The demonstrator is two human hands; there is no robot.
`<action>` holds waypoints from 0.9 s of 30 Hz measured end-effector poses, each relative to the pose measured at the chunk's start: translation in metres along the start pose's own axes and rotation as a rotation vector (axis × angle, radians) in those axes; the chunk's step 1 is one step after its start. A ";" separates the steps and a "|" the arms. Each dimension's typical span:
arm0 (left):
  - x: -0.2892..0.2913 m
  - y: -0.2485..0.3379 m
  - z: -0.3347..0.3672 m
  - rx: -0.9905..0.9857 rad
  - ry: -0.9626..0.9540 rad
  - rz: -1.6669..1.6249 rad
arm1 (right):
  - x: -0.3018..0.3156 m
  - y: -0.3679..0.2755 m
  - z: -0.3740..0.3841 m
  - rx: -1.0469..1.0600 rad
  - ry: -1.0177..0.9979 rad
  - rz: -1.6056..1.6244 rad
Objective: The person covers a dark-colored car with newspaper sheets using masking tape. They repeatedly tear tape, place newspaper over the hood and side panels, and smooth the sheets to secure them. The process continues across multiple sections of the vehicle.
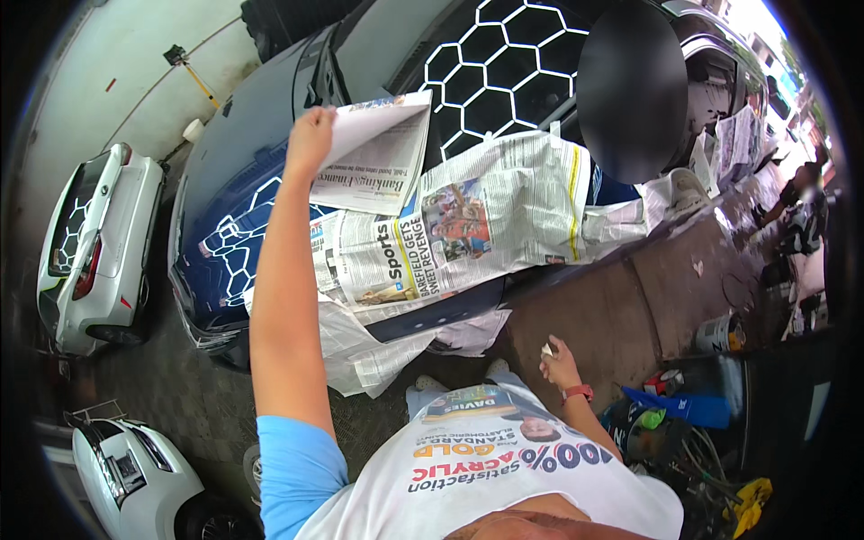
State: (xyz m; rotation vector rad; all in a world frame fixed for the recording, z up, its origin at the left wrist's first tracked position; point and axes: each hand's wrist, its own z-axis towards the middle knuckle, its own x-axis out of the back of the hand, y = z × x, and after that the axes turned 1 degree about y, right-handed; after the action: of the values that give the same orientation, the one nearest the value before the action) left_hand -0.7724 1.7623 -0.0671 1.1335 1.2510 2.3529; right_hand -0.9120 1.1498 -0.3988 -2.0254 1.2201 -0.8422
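Newspaper sheet [382, 162] extends rightward from the left hand [311, 139], which grips its edge. Right hand [560, 364], farther, clasps a small pale object [547, 349].

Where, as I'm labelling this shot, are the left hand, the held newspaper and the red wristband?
Left hand [311, 139]: head view, middle of the hand.
Held newspaper [385, 162]: head view, on its printed page.
Red wristband [579, 392]: head view, on its band.

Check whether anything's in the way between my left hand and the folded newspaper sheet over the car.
Nothing visible is: your left hand grips the folded newspaper sheet directly, at its upper-left edge.
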 end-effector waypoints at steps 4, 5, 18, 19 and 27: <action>0.029 0.051 0.059 -0.235 0.345 0.244 | -0.025 -0.132 -0.011 0.296 -0.233 0.273; 0.035 0.065 0.072 -0.249 0.376 0.284 | -0.033 -0.155 -0.010 0.402 -0.247 0.209; 0.157 0.177 0.160 -0.218 0.524 0.410 | -0.171 -0.377 -0.082 1.199 -0.150 -0.129; 0.165 0.176 0.164 -0.220 0.502 0.392 | -0.183 -0.388 -0.085 1.200 -0.158 -0.135; 0.236 0.128 0.190 0.020 0.527 -0.349 | -0.287 -0.422 -0.040 1.241 0.002 -0.506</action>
State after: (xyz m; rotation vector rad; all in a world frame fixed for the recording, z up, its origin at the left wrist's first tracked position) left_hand -0.7732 1.9236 0.2198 0.2538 1.4846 2.4318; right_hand -0.8339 1.5627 -0.1070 -1.2252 -0.0016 -1.3606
